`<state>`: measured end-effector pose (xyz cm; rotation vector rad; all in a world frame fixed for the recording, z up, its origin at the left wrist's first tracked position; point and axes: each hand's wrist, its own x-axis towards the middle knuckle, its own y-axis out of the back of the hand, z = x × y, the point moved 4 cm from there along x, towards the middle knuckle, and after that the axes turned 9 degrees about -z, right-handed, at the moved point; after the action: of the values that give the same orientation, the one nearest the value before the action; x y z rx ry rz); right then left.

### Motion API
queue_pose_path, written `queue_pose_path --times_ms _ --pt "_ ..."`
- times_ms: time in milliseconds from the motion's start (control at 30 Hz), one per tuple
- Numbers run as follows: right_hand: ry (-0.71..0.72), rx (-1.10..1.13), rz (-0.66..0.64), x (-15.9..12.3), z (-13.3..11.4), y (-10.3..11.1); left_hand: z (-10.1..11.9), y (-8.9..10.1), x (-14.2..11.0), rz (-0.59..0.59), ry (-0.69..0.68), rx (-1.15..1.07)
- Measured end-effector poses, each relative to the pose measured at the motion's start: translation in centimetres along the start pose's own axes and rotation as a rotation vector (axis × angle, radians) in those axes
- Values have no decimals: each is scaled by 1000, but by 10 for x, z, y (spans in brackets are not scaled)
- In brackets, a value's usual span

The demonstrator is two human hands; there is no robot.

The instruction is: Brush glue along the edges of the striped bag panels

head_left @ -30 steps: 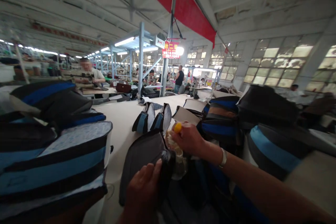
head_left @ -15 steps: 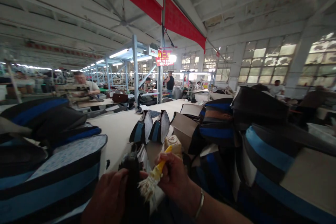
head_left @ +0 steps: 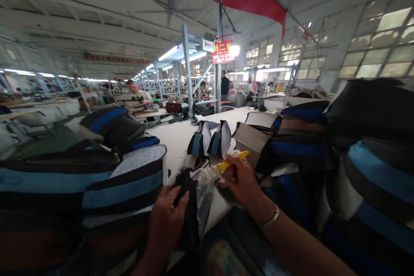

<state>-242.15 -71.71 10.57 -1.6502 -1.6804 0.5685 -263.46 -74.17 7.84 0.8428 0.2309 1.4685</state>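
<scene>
Pinching a yellow-handled brush [head_left: 242, 155], right hand [head_left: 241, 183] nearly closed; left hand [head_left: 168, 220] clamps the near side of a dark fabric piece [head_left: 190, 207], thumb against fingers. Piece upright above the pale worktop [head_left: 177, 138], its far rim at the bristles. Risk, my judgement: loaded-looking bristles could smear the outer face if the soft rim folds or the left pinch slips. Versus half a second ago: bristles then angled down toward the wearer, now leftward; more pale lining shows.

Red sign [head_left: 224, 52]: yellow "二" legible, rest unclear | white box [head_left: 208, 45]: marking unreadable | far banner [head_left: 116, 59]: unreadable
</scene>
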Motion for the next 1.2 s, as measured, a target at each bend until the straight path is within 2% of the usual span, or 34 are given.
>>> queue_pose_path --times_ms 100,233,333,433,600,667,767,833,933,1067,1133,1200 --pt "230 -264 -18 4 -17 -13 3 1 -1 -49 2 -85" --pt "371 -738 -286 7 -14 -39 9 0 -6 -69 -2 -102" --pt "630 -1089 -437 3 -19 -52 11 1 -7 -66 -17 -94" --pt "827 -1191 -419 -4 -28 -54 10 3 -8 -68 -5 -83" --pt "841 -1229 -522 -8 -19 -48 7 5 -6 -21 3 -84" --pt "781 -1200 -439 -7 -17 -42 7 4 -5 -11 11 -60" --pt "683 -1021 -333 -10 -23 -38 7 4 -4 16 -5 -17" --pt "673 -914 -312 -14 -34 -40 10 10 -2 71 -48 17" --pt "605 -666 -174 -15 -63 -35 19 25 5 108 -165 50" --pt "625 -304 -47 -21 -117 -22 28 44 36 20 -213 -61" --pt "652 -224 -14 -28 -138 -15 30 42 61 -73 -245 -150" --pt "643 -191 15 -35 -149 -5 29 31 87 -133 -313 -147"
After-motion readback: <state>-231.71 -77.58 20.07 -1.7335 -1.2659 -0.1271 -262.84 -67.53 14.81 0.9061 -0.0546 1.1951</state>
